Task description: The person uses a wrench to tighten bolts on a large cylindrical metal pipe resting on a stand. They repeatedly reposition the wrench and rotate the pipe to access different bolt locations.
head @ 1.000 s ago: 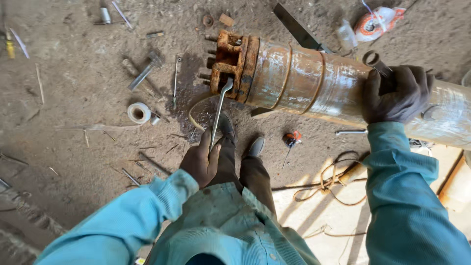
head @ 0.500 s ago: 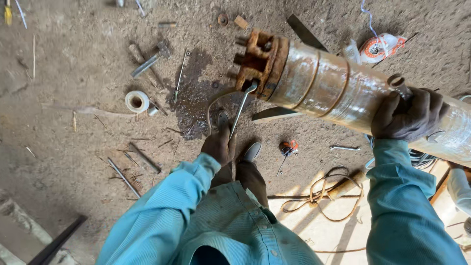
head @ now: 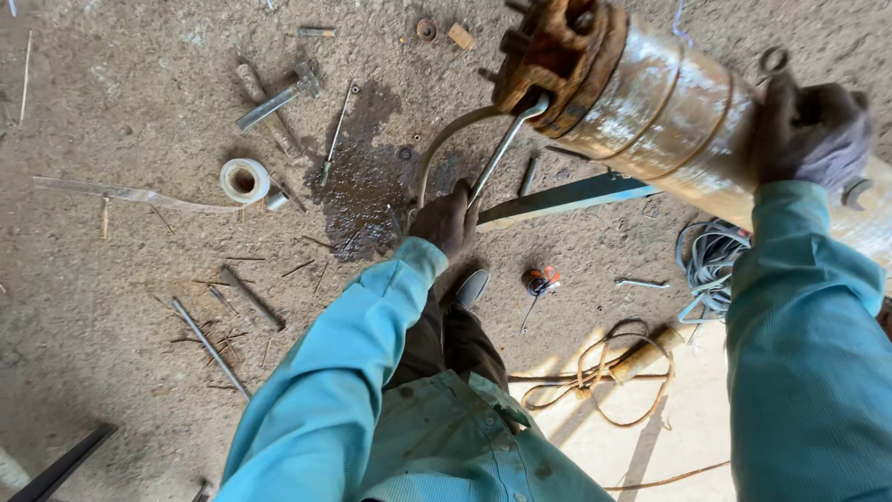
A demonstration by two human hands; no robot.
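A long metal cylinder point(head: 669, 116) with a rusty flanged end point(head: 553, 51) lies tilted across the upper right. My left hand point(head: 448, 221) grips the lower end of a steel wrench point(head: 504, 151) whose head sits on the rusty flange. My right hand point(head: 810, 130), in a dark glove, presses on top of the cylinder farther along its body. A curved metal rod point(head: 437, 153) arcs below the flange, next to the wrench. My shoe point(head: 471, 288) stands on the ground just below my left hand.
Dirt floor with a dark oil stain point(head: 362, 191). Scattered about: a white tape roll point(head: 244, 178), a hammer point(head: 277, 100), rods, bolts, a flat blue-grey bar point(head: 576, 197), an orange-handled tool point(head: 539, 282), coiled grey cable point(head: 708, 260), a loop of cord point(head: 595, 372).
The view has shifted left and closer, so the cylinder sits higher and farther right in the frame. Both hands keep their hold; the wrench stays on the flange.
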